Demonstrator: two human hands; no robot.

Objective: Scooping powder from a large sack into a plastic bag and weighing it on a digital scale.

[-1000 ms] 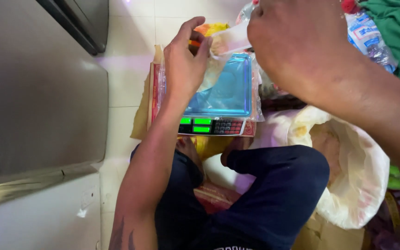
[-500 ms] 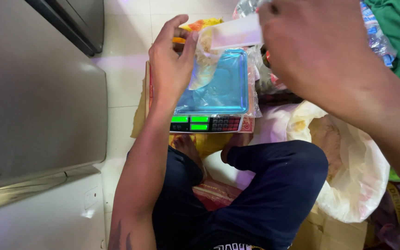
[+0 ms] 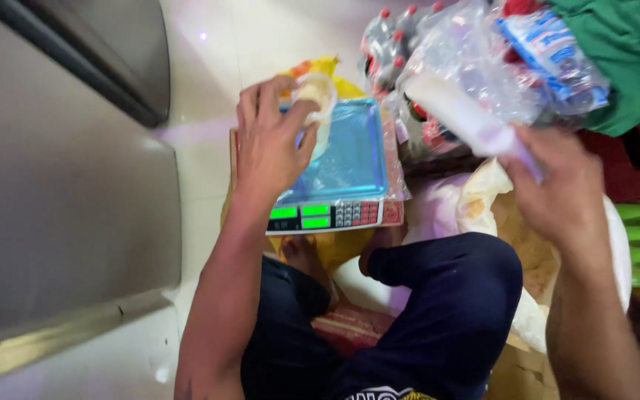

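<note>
Left hand [image 3: 272, 144] grips a small filled bag [image 3: 318, 100] above the scale [image 3: 346, 167]; right hand [image 3: 561, 189] clasps a scoop [image 3: 468, 115], unweighed.

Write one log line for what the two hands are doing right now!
left hand: holds small clear plastic bag of pale powder over blue-trayed electronic scale | right hand: grips white plastic scoop above open sack of brown powder
</note>
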